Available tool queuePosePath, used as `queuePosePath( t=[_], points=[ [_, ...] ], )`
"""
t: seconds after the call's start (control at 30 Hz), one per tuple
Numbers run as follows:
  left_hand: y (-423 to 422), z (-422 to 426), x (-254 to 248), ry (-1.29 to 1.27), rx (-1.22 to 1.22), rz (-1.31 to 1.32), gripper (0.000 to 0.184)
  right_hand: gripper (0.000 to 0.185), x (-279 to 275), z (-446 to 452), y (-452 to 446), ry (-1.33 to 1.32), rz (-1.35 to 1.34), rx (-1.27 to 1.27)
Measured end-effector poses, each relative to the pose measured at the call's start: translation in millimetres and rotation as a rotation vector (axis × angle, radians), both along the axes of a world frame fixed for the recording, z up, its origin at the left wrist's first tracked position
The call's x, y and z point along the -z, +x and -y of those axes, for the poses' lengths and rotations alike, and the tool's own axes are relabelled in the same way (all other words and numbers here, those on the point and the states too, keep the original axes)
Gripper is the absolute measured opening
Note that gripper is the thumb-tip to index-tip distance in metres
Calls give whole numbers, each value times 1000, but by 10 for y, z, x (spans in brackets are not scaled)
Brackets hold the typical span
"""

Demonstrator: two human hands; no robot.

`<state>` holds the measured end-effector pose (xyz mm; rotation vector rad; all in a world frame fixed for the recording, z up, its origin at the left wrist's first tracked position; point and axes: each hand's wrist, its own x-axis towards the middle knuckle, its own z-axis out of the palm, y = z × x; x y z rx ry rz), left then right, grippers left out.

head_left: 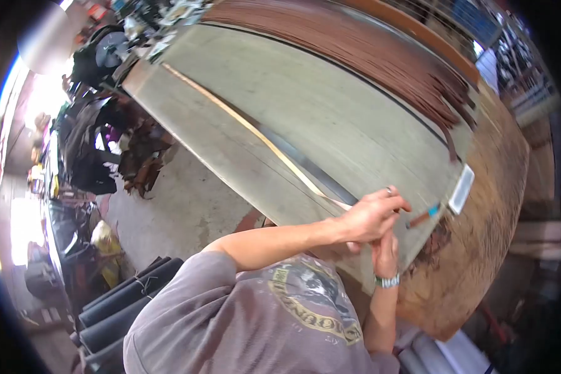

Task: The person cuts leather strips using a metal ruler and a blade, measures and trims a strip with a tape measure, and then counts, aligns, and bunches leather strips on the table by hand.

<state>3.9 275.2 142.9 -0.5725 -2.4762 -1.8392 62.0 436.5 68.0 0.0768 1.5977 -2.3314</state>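
A long strip (268,144), apparently leather, with a pale edge and a dark face, runs slantwise across the greenish tabletop (230,56). Its near end disappears under my left hand (374,215), which wears a ring and has its fingers curled together around the strip. Just below and touching it is my right hand (386,250), with a watch (388,282) on the wrist. The right fingers look closed, but the left hand partly covers them, so what they grip is hidden. Close by on the table lies a brown stick-like tool (422,217) with a blue band.
A thick bundle of brown strips (355,50) lies along the table's far side. A white block (460,189) sits at the right edge, beside a worn brown board (474,249). Dark rolls (121,318) stand at lower left, and dark hanging material (87,143) is beyond the table.
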Motion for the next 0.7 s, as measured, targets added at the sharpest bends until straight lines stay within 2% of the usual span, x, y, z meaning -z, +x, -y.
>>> queuePosePath(
  t=[0.07, 0.1, 0.17, 0.23, 0.27, 0.33, 0.37, 0.43, 0.5, 0.57, 0.6, 0.63, 0.67, 0.7],
  points=[
    [-150, 341, -55, -5, 68, -41, 18, 22, -397, 216, 53, 167, 1, 4],
    [-230, 591, -162, -34, 184, 54, 18, 19, -460, 116, 28, 358, -9, -25],
    [-473, 1121, -406, -91, 452, 261, 22, 18, -794, 4, 15, 399, -25, 86],
    [-631, 1685, -280, -97, 437, 172, 34, 15, -996, -129, 127, 165, -96, 244],
    [-715, 2006, -220, -74, 405, 166, 38, 14, -1226, -61, 149, 155, -234, 236],
    [-936, 2662, -314, -250, 326, 259, 44, 18, -1482, -19, 275, 102, -467, 322],
    [-1099, 3031, -182, -392, 344, 256, 48, 20, -1742, 9, 413, 82, -466, 366],
    [-1303, 3786, -13, -324, 269, 182, 48, 24, -2065, 91, 600, -45, -501, 619],
    [-1360, 4486, 285, -231, 152, 238, 51, 25, -2160, -84, 951, -90, -538, 897],
    [-1202, 4765, 223, -42, 63, 388, 51, 24, -2207, 102, 1169, 1, -475, 1131],
    [-1241, 4727, 304, -66, 79, 379, 48, 24, -2150, 185, 1025, 60, -412, 1245],
    [-1077, 4627, 120, -15, 92, 482, 44, 24, -2084, 279, 1042, 105, -402, 1199],
    [-1000, 4622, 143, -112, 220, 537, 39, 25, -1957, 397, 1037, 134, -392, 1121],
    [-812, 4362, -41, -177, 349, 439, 38, 25, -1937, 771, 777, 243, -308, 1185]
  ],
)
